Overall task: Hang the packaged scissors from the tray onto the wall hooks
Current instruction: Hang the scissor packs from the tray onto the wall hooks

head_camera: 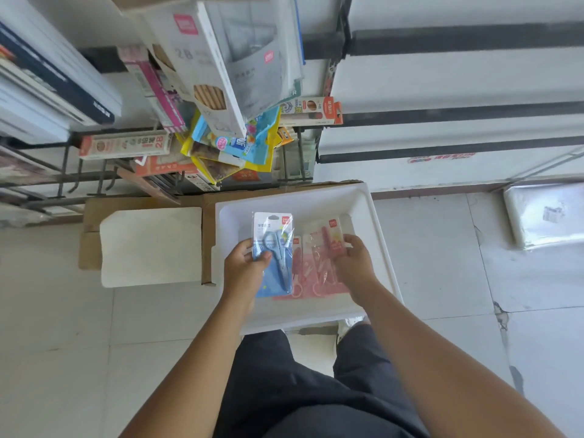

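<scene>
Far left: stacked books [47,80] on shelving, below them dark wire wall hooks [79,181] sticking out of the rack, several visibly bare. Next over, hanging stationery: a pencil box [126,145] marked 2B lying sideways, a tall white pencil pack [202,67] also marked 2B hanging above it, and a bunch of yellow and blue packets [234,147] under that. On the floor beneath, a brown cardboard box [91,235] with a white lid [151,246] lying flat on top. Just right of it, the white tray [376,235] sits on the tile floor, touching the box edge. Left hand [243,267] is over the tray's left half, closed around the blue packaged scissors [273,248]: thumb across the front of the card, fingers behind, pack held upright and lifted clear of the tray bottom, hang-hole end up. Beside it, the pink packaged scissors [316,270] lie in the tray, several packs overlapping; exact count unclear. Right hand [354,260] rests on the right side of that pink pile, fingers curled on the top pack's edge; can't tell if it actually has a pinch on it or is just touching. Dark trousers [300,390] fill the bottom centre. Far right: a plastic-wrapped white bundle [543,213] on the floor against the wall, well apart from the tray.
</scene>
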A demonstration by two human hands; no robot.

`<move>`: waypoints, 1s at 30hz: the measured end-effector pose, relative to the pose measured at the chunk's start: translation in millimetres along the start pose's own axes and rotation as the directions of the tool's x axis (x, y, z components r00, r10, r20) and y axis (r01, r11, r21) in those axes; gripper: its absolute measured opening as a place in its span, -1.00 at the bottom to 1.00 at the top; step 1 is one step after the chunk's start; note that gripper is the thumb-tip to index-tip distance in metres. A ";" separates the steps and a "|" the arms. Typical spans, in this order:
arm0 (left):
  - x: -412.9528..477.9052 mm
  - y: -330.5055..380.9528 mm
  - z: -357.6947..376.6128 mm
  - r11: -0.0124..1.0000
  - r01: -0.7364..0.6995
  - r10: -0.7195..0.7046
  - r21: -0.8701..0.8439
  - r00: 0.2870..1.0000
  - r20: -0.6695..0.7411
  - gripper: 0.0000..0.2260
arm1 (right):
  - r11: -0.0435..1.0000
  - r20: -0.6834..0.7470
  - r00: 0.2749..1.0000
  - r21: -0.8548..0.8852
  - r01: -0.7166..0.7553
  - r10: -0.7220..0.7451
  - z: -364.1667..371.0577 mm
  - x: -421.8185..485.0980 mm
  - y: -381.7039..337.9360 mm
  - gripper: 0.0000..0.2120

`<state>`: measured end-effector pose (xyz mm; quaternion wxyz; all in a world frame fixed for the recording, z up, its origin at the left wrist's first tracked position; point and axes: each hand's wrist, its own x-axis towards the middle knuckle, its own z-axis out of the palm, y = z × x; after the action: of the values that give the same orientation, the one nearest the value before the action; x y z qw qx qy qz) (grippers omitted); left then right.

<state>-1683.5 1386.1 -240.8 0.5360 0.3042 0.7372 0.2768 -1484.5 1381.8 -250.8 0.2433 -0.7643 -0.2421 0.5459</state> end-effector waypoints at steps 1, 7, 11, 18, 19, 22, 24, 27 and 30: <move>-5.0 6.7 -2.1 1.000 -0.005 0.005 -0.026 1.000 0.004 -0.85 | 0.999 0.014 1.000 0.039 0.005 -0.006 -5.5 -6.0 -4.6 -0.77; -40.6 49.9 -16.0 0.990 -0.082 0.097 -0.113 0.987 0.130 -0.84 | 0.981 0.048 0.992 0.159 0.107 -0.116 -38.3 -48.7 -43.4 -0.87; -65.9 84.0 -22.4 0.972 -0.176 0.199 -0.159 0.970 0.142 -0.80 | 0.939 0.047 0.973 0.275 0.206 -0.227 -60.5 -72.9 -75.0 -0.89; -105.4 152.6 -11.2 0.873 -0.384 0.407 -0.301 0.913 0.015 -0.71 | 0.802 0.080 0.860 0.414 0.431 -0.504 -111.8 -109.0 -150.0 -0.89; -113.3 163.0 -6.5 0.853 -0.407 0.424 -0.326 0.906 -0.021 -0.71 | 0.780 0.085 0.837 0.424 0.460 -0.540 -121.8 -114.2 -160.7 -0.90; -138.9 194.8 8.8 0.798 -0.492 0.495 -0.350 0.865 -0.086 -0.74 | 0.709 0.066 0.784 0.478 0.519 -0.618 -153.6 -130.6 -189.0 -0.89; -154.4 215.9 17.2 0.757 -0.547 0.543 -0.358 0.831 -0.122 -0.77 | 0.664 0.041 0.747 0.492 0.563 -0.664 -173.2 -142.9 -204.5 -0.92; -182.0 247.2 24.2 0.692 -0.604 0.595 -0.395 0.787 -0.162 -0.77 | 0.605 0.004 0.700 0.507 0.614 -0.714 -196.8 -164.2 -224.2 -0.93; -208.2 278.5 22.8 0.614 -0.676 0.680 -0.408 0.715 -0.161 -0.77 | 0.559 -0.024 0.675 0.538 0.631 -0.738 -213.0 -187.0 -243.7 -0.89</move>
<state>-1569.4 1417.1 86.9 0.4491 0.4320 0.4826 0.6154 -1360.6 1426.3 99.1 0.6011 -0.4563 -0.3928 0.5255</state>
